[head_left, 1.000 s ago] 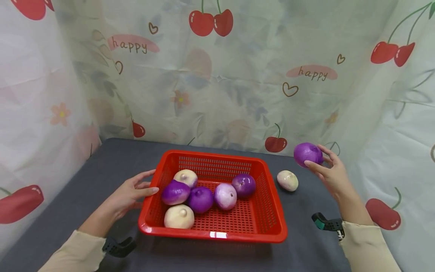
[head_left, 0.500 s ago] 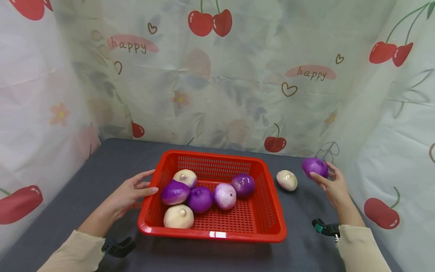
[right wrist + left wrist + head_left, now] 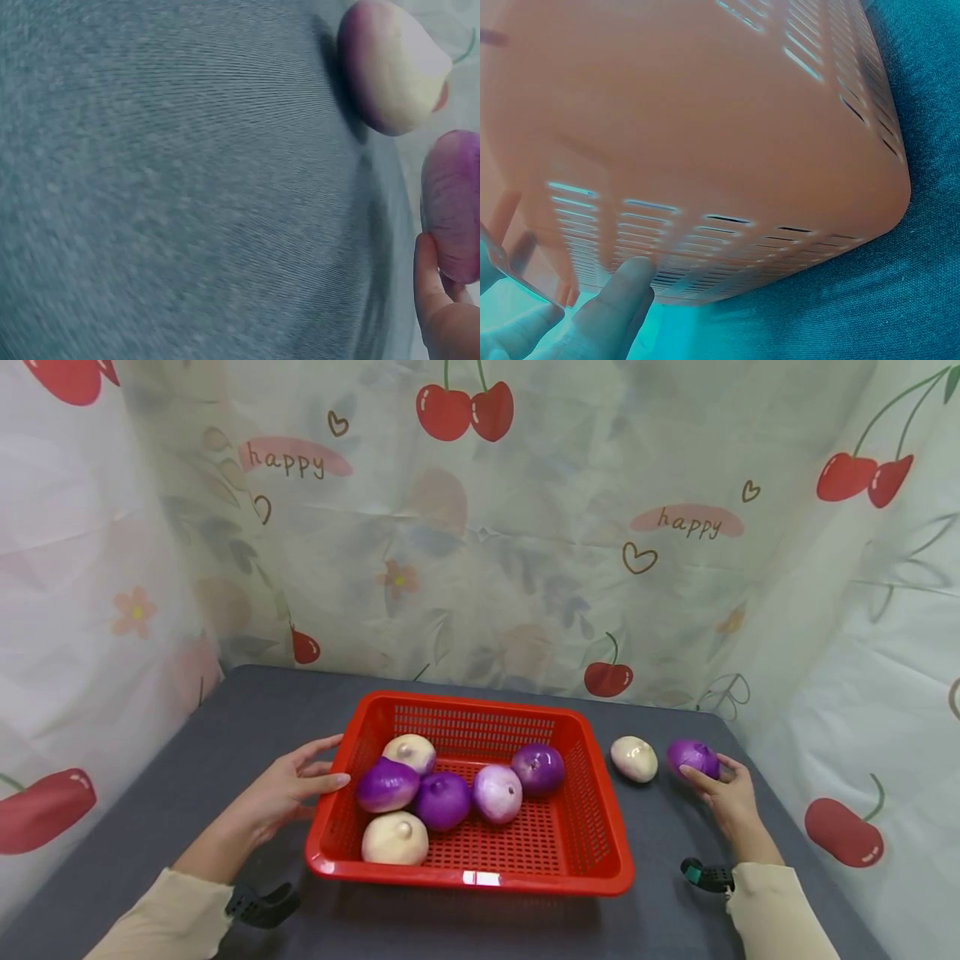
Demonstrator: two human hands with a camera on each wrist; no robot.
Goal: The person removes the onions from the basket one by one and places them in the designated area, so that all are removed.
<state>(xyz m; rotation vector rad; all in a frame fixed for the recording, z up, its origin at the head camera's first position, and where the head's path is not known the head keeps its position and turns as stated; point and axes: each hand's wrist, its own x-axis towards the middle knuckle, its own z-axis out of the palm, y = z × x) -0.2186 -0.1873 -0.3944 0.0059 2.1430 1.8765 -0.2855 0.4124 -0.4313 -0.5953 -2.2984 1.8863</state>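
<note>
My right hand [image 3: 731, 797] holds a glossy purple onion [image 3: 692, 758] between thumb and fingers, low over the right part of the table. In the right wrist view, fingertips press the lower end of this onion [image 3: 454, 210], partly cut off by the frame edge. A white onion with some purple [image 3: 634, 759] lies just left of it on the table. My left hand [image 3: 285, 785] grips the left rim of a red plastic basket [image 3: 468, 878], thumb over the rim. Its fingers [image 3: 622, 292] lie against the slotted outer wall in the left wrist view.
Inside the basket are several purple and white onions, among them a dark purple onion [image 3: 538, 768] at right and a cream onion [image 3: 395, 838] at front left. A dark grey cloth covers the table [image 3: 300, 702]. A cherry-print curtain [image 3: 487, 593] stands behind and at both sides.
My right hand has lowered the purple onion from above the table's back right down close to the tabletop, beside the white onion. The left hand and basket have stayed in place.
</note>
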